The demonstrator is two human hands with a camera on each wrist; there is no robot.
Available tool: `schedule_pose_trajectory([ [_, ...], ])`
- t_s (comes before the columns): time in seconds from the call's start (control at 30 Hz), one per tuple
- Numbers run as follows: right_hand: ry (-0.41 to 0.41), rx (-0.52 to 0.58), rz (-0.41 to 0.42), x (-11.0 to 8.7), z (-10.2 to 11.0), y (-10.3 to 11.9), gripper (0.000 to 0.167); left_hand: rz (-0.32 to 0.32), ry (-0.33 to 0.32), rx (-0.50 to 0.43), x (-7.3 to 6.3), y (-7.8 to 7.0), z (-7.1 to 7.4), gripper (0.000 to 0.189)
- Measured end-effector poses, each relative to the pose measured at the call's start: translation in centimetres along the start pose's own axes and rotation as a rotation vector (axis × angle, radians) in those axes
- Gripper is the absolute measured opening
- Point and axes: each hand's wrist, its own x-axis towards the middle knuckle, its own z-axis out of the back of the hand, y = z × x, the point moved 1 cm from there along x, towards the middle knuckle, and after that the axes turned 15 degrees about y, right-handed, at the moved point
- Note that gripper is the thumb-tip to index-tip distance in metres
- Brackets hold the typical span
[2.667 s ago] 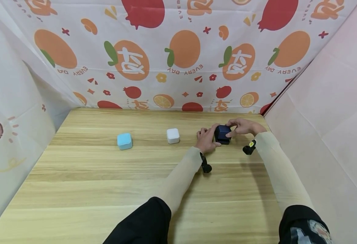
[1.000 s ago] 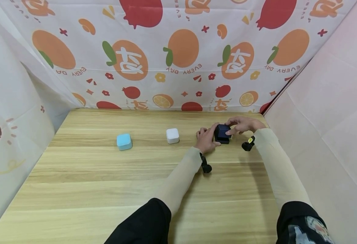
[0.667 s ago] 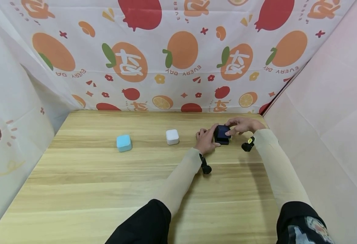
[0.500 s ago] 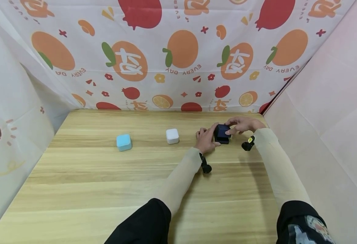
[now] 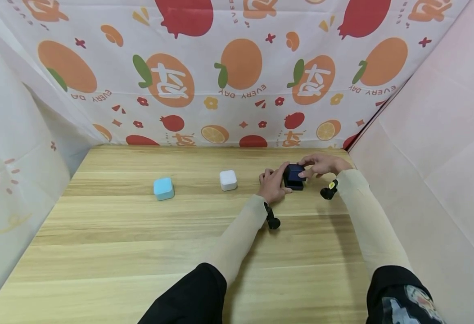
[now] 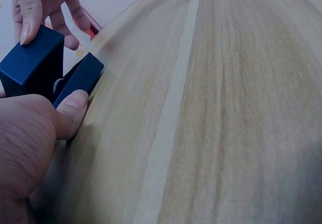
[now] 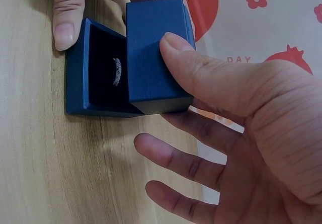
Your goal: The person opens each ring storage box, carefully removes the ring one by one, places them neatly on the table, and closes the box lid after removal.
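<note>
Item under inspection: a ring box (image 7: 77, 80), located on the wooden tabletop (image 5: 151, 252) toward its far right corner, to the right of the white block (image 5: 228, 180) and well apart from the light blue block (image 5: 163, 188). The exterior is deep blue with a fine matte surface, straight edges and square corners; in the head view it reads nearly black. The lid (image 7: 153, 48) is raised and tilted back from the base, leaving a gap between them. The lining is black. Within it sits a silvery ring (image 7: 117, 72), showing as a narrow arc of small sparkling stones; the remainder is hidden in the dark interior.

The left hand (image 5: 272, 186) grips the base, thumb laid on the near wall. The right hand (image 5: 322, 165) pinches the lid, thumb flat on its outer face; its lower fingers extend apart from the box. The lid's inner side cannot be seen.
</note>
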Motion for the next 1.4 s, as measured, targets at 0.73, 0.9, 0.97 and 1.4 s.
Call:
schedule_pose_trajectory([
  [0.73,-0.015,0.000,0.003,0.31,0.08,-0.34,0.071,-0.007,-0.018,0.002,-0.10,0.04,-0.10,0.096],
  [0.9,-0.009,0.030,0.000,0.19,0.09,-0.24,0.072,-0.003,-0.019,0.008,-0.06,0.06,-0.11,0.096],
  [0.97,-0.006,0.036,0.000,0.13,0.11,-0.23,0.073,-0.003,-0.020,0.006,-0.05,0.05,-0.10,0.096],
  [1.4,0.009,0.054,0.002,0.09,0.16,-0.42,0.073,0.000,-0.012,-0.003,-0.08,-0.10,-0.02,0.096],
])
